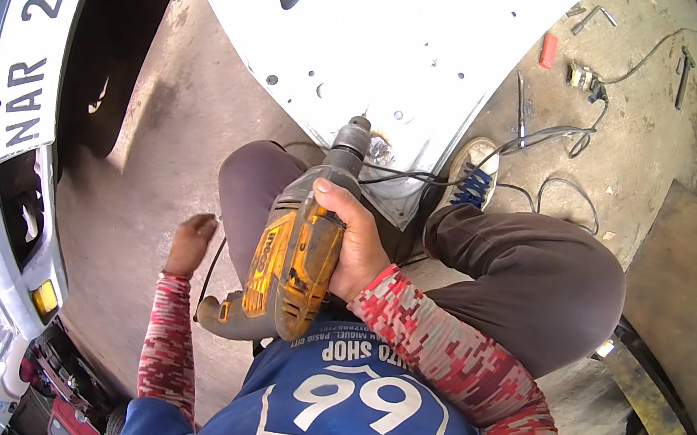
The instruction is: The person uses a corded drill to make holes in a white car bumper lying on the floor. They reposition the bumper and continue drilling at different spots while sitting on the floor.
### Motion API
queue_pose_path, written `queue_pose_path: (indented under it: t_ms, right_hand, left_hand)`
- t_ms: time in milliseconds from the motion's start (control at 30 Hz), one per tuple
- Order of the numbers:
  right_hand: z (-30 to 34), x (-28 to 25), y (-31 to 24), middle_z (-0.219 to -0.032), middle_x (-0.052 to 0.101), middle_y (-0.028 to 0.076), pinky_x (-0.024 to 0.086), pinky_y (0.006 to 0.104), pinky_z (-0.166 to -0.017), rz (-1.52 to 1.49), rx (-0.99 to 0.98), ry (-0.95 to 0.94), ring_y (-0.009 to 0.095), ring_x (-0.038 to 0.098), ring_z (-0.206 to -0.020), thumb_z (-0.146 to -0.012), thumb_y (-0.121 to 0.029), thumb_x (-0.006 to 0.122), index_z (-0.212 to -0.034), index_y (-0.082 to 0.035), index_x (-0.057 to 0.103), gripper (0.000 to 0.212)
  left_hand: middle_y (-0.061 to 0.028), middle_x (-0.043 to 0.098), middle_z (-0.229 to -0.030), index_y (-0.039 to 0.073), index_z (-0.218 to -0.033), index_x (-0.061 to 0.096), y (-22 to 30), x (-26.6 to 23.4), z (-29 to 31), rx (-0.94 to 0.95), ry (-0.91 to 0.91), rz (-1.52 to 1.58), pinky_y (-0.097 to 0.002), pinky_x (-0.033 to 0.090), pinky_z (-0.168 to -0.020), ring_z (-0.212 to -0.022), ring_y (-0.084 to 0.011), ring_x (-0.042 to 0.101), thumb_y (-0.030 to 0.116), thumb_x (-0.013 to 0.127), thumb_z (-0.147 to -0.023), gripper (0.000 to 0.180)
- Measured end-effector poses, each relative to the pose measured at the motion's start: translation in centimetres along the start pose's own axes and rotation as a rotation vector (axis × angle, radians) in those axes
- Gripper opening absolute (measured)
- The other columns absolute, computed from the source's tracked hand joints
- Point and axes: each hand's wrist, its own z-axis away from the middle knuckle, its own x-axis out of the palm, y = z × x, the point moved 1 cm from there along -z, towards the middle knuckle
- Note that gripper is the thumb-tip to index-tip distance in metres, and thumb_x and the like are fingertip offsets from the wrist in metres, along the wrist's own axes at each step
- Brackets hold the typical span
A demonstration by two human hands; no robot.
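My right hand [353,242] is wrapped round the body of a yellow and grey power drill [297,255], which lies across my lap with its handle toward the lower left. Its chuck [352,136] points away from me, over the near end of a white sheet-metal panel [373,26]. A thin bit sticks out of the chuck; whether it touches the metal I cannot tell. The panel has several small holes and one large oval opening. Off to the left, beside my knee, my left hand [191,246] is closed with its fingers curled; what they hold, if anything, is hidden.
A car's front bumper [48,258] with a plate stands at the left. On the concrete floor to the right lie a black cable [559,135], a red block [548,51], a socket outlet [583,76] and hand tools. A brown flat sheet [692,278] is at far right.
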Motion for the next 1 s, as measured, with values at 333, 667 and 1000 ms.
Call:
queue_pose_path:
  t_ms: [333,667,1000]
  right_hand:
    - [-5.2,-3.6,-1.6,-0.102,0.072,0.010,0.063,0.0470,-0.087,-0.094,-0.144,0.296,0.026,0.074,-0.092,-0.103,-0.043,0.075,-0.121,-0.010,0.062,0.040]
    - [-6.9,-3.8,-0.4,-0.110,0.075,0.011,0.057,0.0385,-0.090,-0.022,-0.106,0.448,0.021,0.072,-0.095,-0.092,-0.058,0.084,-0.116,0.007,0.075,0.070]
    - [-7.5,-4.8,-1.7,-0.096,0.076,0.006,0.060,0.0400,-0.080,0.009,-0.096,0.497,0.020,0.074,-0.085,-0.101,-0.052,0.077,-0.105,-0.007,0.074,0.045]
  left_hand:
    - [-0.0210,0.077,-0.123,0.003,-0.148,0.059,25.2,-1.4,11.5,0.449,-0.310,-0.201,-0.0438,0.058,-0.101,-0.116,-0.0392,0.077,0.014,0.094,-0.079,0.079]
    - [-0.0185,0.078,-0.106,-0.003,-0.137,0.061,26.1,-0.5,11.2,0.167,-0.397,-0.107,-0.0406,0.059,-0.090,-0.098,-0.0323,0.077,-0.002,0.074,-0.083,0.055]
    - [-0.0131,0.076,-0.108,-0.002,-0.129,0.063,29.1,1.4,11.6,0.088,-0.352,-0.038,-0.0361,0.057,-0.092,-0.099,-0.0222,0.073,-0.003,0.072,-0.084,0.046]
